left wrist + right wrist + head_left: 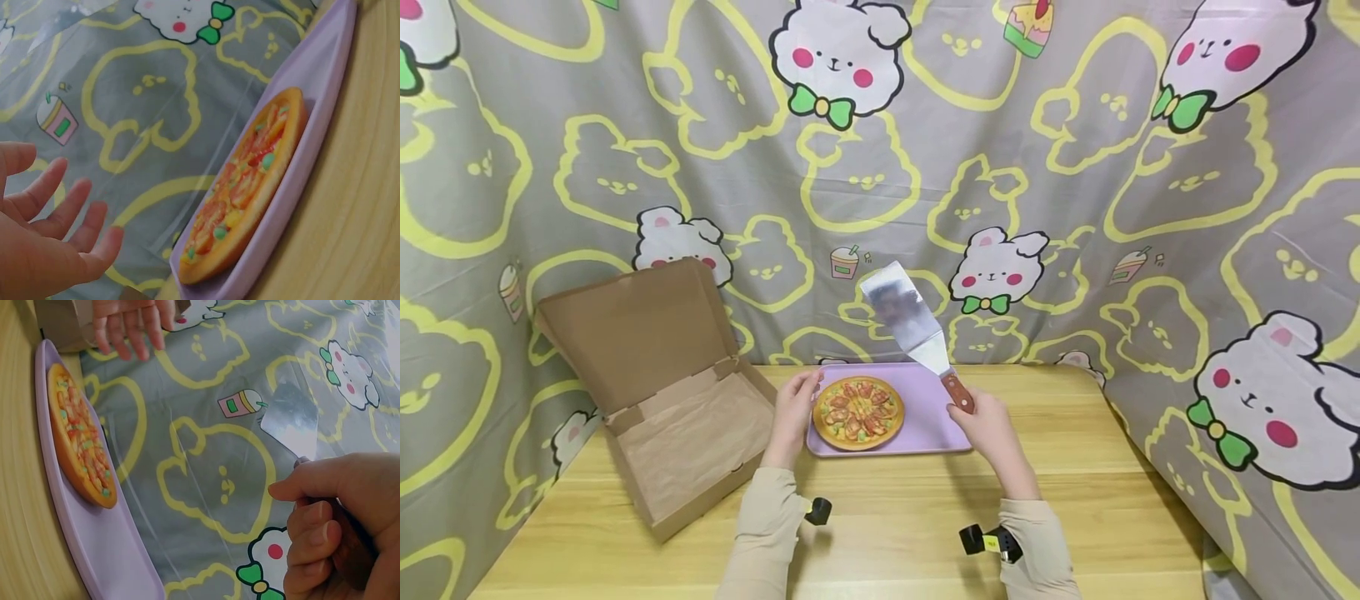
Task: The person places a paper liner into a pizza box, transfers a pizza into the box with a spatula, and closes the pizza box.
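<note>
Pizza edge: were the turner to meet the pizza on its side rather than beneath it, the round would probably skate across the tray; the cause would be a steep blade with nothing bracing the opposite edge.
Turner blade: narrower than the pizza, so an off-centre load could tip and slide off.
Tray lip: raised all round and close to the pizza at the left; it might keep the blade from lying flat there.
Cardboard pizza box: lid raised, left of the tray; its upright side wall could snag a pizza carried too low.
Right hand: fingers wrapped round the turner's riveted, reddish-brown handle; the metal blade is raised, tilted up and leftward, touching nothing.
Left hand: fingers parted and gently bent, gripping nothing, at the tray's left end; the left wrist view shows it apart from the pizza, which is thus unsteadied.
Pizza, position: flat on the left part of the lilac tray, whose right part is bare.
Pizza, appearance: round, uncut, with a thick, smooth golden-orange crust; reddish-brown pieces ring the centre among green and yellow bits. The even finish suggests a firm replica.
</note>
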The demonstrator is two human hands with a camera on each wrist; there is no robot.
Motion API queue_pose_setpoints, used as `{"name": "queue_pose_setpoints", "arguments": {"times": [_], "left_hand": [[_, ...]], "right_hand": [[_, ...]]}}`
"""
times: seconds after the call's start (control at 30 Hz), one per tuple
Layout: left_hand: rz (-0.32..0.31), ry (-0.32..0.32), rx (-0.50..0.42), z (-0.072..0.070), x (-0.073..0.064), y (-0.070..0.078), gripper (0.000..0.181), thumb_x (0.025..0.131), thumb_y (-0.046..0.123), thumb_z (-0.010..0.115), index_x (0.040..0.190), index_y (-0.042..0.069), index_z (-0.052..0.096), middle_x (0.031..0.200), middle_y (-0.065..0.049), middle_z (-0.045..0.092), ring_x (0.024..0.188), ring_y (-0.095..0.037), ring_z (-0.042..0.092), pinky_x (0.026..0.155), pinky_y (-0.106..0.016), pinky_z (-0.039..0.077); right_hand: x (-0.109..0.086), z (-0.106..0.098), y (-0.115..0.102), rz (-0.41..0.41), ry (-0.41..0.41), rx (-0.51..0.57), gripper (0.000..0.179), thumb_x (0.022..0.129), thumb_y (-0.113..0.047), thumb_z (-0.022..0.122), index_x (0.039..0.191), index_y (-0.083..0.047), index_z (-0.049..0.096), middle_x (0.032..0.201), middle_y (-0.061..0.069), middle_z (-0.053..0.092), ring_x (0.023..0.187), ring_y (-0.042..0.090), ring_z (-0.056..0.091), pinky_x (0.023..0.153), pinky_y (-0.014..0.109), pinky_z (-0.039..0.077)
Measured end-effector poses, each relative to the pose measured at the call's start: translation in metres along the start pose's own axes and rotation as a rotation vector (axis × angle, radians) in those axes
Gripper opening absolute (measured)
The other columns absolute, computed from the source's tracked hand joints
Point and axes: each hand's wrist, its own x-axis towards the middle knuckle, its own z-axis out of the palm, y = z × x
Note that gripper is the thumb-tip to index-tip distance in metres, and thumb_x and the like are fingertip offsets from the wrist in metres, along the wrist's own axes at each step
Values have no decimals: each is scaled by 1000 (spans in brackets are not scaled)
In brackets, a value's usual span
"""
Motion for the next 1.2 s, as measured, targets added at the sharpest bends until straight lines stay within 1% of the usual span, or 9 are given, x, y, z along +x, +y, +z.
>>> {"name": "queue_pose_setpoints", "arguments": {"times": [0.07,0.13,0.23,0.47,0.6,0.73,0.93,1.03,1.2], "left_hand": [[-4,5,8,-1,1,-3,36,100,22,53,123,-5,59,121,-16,62,112,-24,53,102,-42,43],[-5,-4,1,-1,3,-5,39,100,22,52,127,-6,56,129,-22,57,122,-30,49,110,-47,37],[-14,-24,2,-1,4,-9,41,100,23,52,131,-4,53,139,-24,52,132,-35,44,117,-49,30],[-33,-99,44,4,10,-16,49,101,27,49,142,0,44,151,-20,40,142,-38,33,119,-52,25],[-77,-135,88,5,12,-19,59,101,37,47,149,5,34,159,-20,26,147,-40,22,121,-56,17],[-142,-173,123,9,14,-18,67,103,44,39,155,6,19,162,-21,14,149,-42,13,121,-59,10],[-233,-184,110,12,23,-15,65,105,41,28,156,3,12,163,-20,8,151,-39,5,123,-54,4],[-254,-176,98,12,27,-15,64,106,39,28,155,2,12,163,-21,7,151,-39,4,123,-53,3],[-265,-170,77,12,27,-15,67,105,40,28,155,1,7,163,-22,3,151,-40,1,123,-55,2]], "right_hand": [[0,-1,1,1,-1,-6,17,85,-17,68,76,-6,59,61,0,49,56,15,43,52,27,35],[0,-3,2,0,0,-9,17,85,-17,68,77,-5,59,61,1,50,56,15,43,52,27,36],[0,-4,3,-1,3,-15,16,84,-16,68,77,-5,60,61,1,51,56,16,44,52,27,36],[1,-4,5,5,7,-31,18,83,-16,69,73,-6,57,59,0,49,56,16,44,52,27,36],[2,-4,7,9,-3,-35,17,83,-16,69,73,-6,58,59,0,48,56,16,43,52,27,35],[2,-5,10,31,-26,-25,14,84,-15,68,79,-4,61,61,0,50,57,15,43,52,27,36],[1,-6,14,52,-31,-20,16,84,-16,67,77,-4,59,60,-1,46,56,15,41,51,27,35],[1,-7,14,59,-31,-16,15,84,-16,67,78,-4,60,61,0,48,56,15,42,52,27,35],[2,-12,16,65,-33,-20,16,86,-16,66,80,-3,61,61,-1,47,56,14,42,51,26,35]]}}
